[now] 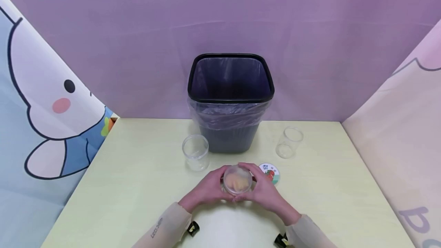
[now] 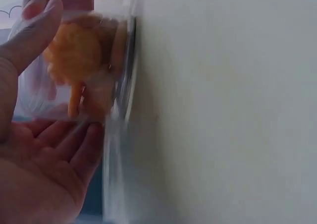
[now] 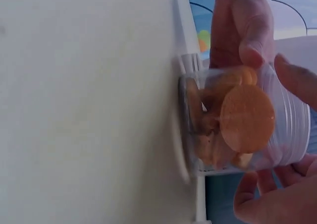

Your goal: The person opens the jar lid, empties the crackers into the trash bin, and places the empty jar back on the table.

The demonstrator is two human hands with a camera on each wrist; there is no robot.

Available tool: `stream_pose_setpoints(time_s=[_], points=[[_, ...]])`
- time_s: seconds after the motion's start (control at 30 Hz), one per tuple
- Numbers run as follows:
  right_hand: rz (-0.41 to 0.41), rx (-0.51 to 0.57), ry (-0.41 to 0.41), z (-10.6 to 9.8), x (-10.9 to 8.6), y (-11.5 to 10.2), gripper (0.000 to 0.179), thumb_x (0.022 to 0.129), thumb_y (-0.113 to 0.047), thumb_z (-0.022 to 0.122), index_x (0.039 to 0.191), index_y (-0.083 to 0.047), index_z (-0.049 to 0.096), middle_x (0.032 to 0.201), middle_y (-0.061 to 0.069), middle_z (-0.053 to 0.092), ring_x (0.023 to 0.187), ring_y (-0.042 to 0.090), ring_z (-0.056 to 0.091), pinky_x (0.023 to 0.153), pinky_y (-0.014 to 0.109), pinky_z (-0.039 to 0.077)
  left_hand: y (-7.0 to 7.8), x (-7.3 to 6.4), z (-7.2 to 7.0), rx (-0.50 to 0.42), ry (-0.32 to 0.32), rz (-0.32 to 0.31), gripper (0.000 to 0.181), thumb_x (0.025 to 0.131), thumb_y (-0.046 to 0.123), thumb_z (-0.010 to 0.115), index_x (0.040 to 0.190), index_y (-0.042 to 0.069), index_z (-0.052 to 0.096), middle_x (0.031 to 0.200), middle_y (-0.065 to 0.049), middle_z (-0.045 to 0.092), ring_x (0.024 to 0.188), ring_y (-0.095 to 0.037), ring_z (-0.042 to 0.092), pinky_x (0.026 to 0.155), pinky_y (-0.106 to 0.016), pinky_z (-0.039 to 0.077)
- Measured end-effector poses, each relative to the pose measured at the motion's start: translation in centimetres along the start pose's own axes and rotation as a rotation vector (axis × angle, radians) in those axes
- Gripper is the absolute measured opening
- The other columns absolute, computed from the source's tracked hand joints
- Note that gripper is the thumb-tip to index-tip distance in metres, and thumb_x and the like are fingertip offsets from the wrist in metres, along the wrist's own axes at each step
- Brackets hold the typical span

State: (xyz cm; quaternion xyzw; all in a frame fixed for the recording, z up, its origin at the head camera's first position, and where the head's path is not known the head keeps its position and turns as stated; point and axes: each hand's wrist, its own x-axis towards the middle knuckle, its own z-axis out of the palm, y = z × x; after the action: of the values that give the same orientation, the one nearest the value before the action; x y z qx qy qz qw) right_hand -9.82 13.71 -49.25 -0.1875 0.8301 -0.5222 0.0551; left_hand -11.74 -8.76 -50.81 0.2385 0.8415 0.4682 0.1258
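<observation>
On the left sleeve (image 1: 162, 227) I read "LETS", followed by an unclear mark; the small lettering on the printed disc (image 1: 273, 171), above a red fruit picture, is illegible to me. The left hand (image 1: 212, 185) and right hand (image 1: 263, 190) grasp the clear jar (image 1: 237, 179) of orange biscuits (image 3: 247, 119) from opposite sides, fingers curved around its wall. The jar is upright at the front-centre of the pale worktop (image 1: 138, 183), before the lined bin (image 1: 230, 139). A purple backdrop (image 1: 138, 49) closes the rear.
</observation>
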Motion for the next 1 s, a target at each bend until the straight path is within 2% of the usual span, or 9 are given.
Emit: stream_pose_setpoints(time_s=[0.17,0.3,0.4,0.5,0.73,0.87,1.0], points=[[-0.059,-0.030,0.052,0.7,-0.2,-0.1,0.103,0.056,-0.041,0.096,0.143,-0.011,0.050,0.139,0.001,0.052,0.124,0.023,0.051,0.094,0.041,0.049,0.0,0.1,0.2,-0.004,0.007,-0.006,0.098,0.058,0.045,0.095,0.142,0.022,0.050,0.130,0.008,0.060,0.118,-0.012,0.055,0.102,-0.038,0.045],[-0.034,-0.032,0.091,1.1,-0.2,-0.4,0.102,0.055,-0.044,0.096,0.141,-0.010,0.053,0.137,-0.002,0.055,0.122,0.020,0.053,0.093,0.038,0.049,0.0,0.1,0.3,0.023,0.021,0.007,0.096,0.059,0.048,0.094,0.140,0.020,0.051,0.129,0.006,0.061,0.118,-0.013,0.056,0.101,-0.038,0.045],[-0.002,-0.019,0.086,1.0,-0.2,-0.3,0.099,0.055,-0.046,0.096,0.139,-0.011,0.056,0.135,-0.005,0.056,0.120,0.018,0.053,0.094,0.037,0.049,-0.1,0.1,0.2,0.051,0.020,0.012,0.093,0.059,0.051,0.093,0.138,0.022,0.053,0.126,0.008,0.062,0.115,-0.011,0.058,0.100,-0.036,0.046],[0.000,-0.012,0.046,0.7,0.0,0.0,0.097,0.055,-0.047,0.096,0.139,-0.017,0.057,0.134,-0.009,0.055,0.120,0.015,0.052,0.095,0.036,0.049,-0.2,0.2,-0.1,0.049,0.013,0.013,0.090,0.058,0.048,0.095,0.135,0.025,0.056,0.121,0.011,0.063,0.111,-0.010,0.059,0.098,-0.036,0.047],[-0.106,-0.056,-0.090,-0.9,0.9,0.8,0.092,0.058,-0.044,0.095,0.140,-0.027,0.057,0.136,-0.013,0.055,0.119,0.016,0.052,0.092,0.037,0.049,-0.2,0.5,-0.5,0.048,-0.050,0.027,0.091,0.055,0.038,0.098,0.134,0.026,0.056,0.117,0.013,0.064,0.107,-0.009,0.059,0.096,-0.035,0.047],[-0.154,-0.064,-0.162,-1.4,1.4,1.1,0.093,0.060,-0.043,0.095,0.143,-0.025,0.055,0.139,-0.009,0.055,0.122,0.017,0.051,0.098,0.044,0.044,0.0,0.3,-0.6,0.074,-0.057,0.018,0.093,0.054,0.035,0.098,0.136,0.023,0.055,0.119,0.011,0.064,0.108,-0.009,0.059,0.097,-0.035,0.047],[-0.187,-0.041,-0.228,-1.9,1.7,1.2,0.098,0.064,-0.036,0.094,0.148,-0.017,0.048,0.144,-0.002,0.052,0.127,0.021,0.048,0.103,0.046,0.040,0.1,0.2,-0.5,0.068,-0.061,0.024,0.096,0.054,0.033,0.098,0.138,0.021,0.053,0.122,0.009,0.063,0.110,-0.010,0.058,0.098,-0.035,0.046]])
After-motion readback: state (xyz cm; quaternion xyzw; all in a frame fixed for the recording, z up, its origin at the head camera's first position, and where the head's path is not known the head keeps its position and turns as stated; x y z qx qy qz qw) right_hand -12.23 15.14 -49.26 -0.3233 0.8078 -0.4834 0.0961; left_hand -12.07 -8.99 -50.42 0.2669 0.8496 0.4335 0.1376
